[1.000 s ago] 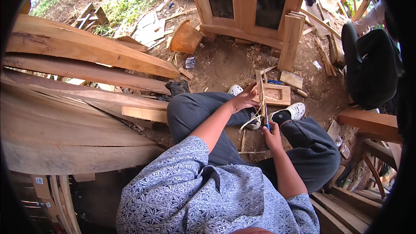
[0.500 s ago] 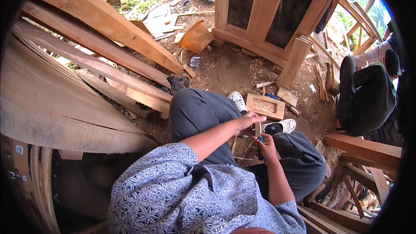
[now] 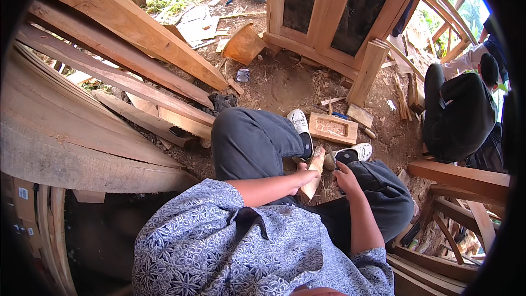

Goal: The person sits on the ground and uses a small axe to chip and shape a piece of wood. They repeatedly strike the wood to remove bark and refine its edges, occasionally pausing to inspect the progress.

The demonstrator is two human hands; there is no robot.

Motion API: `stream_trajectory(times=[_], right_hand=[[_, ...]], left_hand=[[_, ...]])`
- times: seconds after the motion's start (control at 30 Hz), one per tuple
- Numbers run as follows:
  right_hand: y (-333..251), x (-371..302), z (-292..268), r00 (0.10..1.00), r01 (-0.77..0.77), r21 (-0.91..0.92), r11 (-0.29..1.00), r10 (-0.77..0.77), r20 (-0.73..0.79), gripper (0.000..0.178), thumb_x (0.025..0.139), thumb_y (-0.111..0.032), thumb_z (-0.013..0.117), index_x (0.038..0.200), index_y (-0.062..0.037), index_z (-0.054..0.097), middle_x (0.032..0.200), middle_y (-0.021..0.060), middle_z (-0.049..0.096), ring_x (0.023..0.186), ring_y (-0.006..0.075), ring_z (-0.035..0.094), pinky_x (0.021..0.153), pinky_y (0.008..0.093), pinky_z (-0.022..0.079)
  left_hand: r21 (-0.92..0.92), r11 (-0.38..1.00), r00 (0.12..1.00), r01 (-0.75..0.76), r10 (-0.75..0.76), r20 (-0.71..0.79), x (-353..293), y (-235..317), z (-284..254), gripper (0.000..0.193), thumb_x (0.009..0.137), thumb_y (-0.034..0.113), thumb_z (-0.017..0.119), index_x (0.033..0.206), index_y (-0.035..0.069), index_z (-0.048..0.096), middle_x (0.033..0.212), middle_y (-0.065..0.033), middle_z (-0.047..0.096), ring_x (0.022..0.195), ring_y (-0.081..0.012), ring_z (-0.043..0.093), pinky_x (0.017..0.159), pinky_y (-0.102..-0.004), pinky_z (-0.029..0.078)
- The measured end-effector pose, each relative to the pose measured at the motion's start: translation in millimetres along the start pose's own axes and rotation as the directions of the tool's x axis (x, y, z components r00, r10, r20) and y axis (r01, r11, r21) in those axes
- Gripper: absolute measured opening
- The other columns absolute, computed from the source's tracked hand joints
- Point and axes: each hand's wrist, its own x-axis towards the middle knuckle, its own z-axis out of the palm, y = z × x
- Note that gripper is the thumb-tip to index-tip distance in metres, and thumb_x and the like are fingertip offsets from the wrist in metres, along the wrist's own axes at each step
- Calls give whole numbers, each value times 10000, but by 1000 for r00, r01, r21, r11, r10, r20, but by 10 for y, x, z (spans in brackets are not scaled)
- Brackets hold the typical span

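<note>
My left hand [image 3: 304, 178] is closed around a pale piece of wood [image 3: 316, 163] with a pointed lower end, held between my knees. Just right of it, my right hand [image 3: 346, 179] grips a slim tool with a blue handle [image 3: 341, 191]; its front part points up toward my shoe, and its exact kind is too small to make out. Tool and wood are slightly apart. Beyond my feet, a wooden block [image 3: 332, 138] with a rectangular carved recess lies on the ground. A wooden-handled tool [image 3: 369, 132] lies at its right edge.
Long boards [image 3: 137, 27] lean along the left, above a broad curved slab [image 3: 71, 153]. An orange bucket [image 3: 244, 45] is tipped before a panelled wooden frame [image 3: 323, 8]. Another person [image 3: 463, 115] crouches at right, near a thick beam [image 3: 460, 178]. Scraps litter the ground.
My left hand has drawn back toward me and now holds the pale wood at a slant. My right hand has shifted slightly up and right, away from the wood, with the tool.
</note>
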Motion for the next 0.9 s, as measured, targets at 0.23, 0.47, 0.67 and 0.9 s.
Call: stream_trajectory(times=[0.23, 0.47, 0.67, 0.9], right_hand=[[133, 14, -101, 998, -11, 179, 984, 22, -61, 688, 945, -73, 571, 1599, -89, 357, 832, 56, 617, 572, 136, 560, 512, 300, 499], [216, 261, -38, 965, 80, 351, 933, 15, -261, 607, 1000, -171, 593, 1572, -125, 396, 905, 36, 623, 614, 116, 539, 525, 287, 479], [-152, 162, -424, 936, 34, 574, 818, 175, -305, 503, 1000, -234, 604, 1486, -195, 483, 1042, 9, 679, 667, 101, 545, 549, 274, 461], [-766, -383, -1226, 862, 386, 540, 748, -85, -499, 451, 1000, -208, 607, 1445, -151, 553, 1035, 34, 710, 608, 84, 541, 498, 226, 455]], left_hand=[[237, 963, 988, -125, 99, 120, 242, -90, 45, 953, 779, 399, 894, 1449, -43, 380, 1295, -185, 598, 1149, -262, 639, 914, -394, 557], [18, 973, 954, -229, 221, 200, -93, 209, 41, 857, 769, 341, 925, 1401, 4, 456, 1259, -120, 628, 1142, -199, 629, 953, -350, 524], [-324, 927, 954, -187, 250, 164, -236, 399, -101, 783, 831, 209, 866, 1447, 35, 414, 1252, -82, 630, 1134, -164, 633, 934, -339, 537], [-367, 699, 769, -613, 634, -78, -232, 926, -625, 949, 862, 234, 838, 1561, -2, 242, 1391, -156, 545, 1270, -216, 567, 1055, -355, 484]])
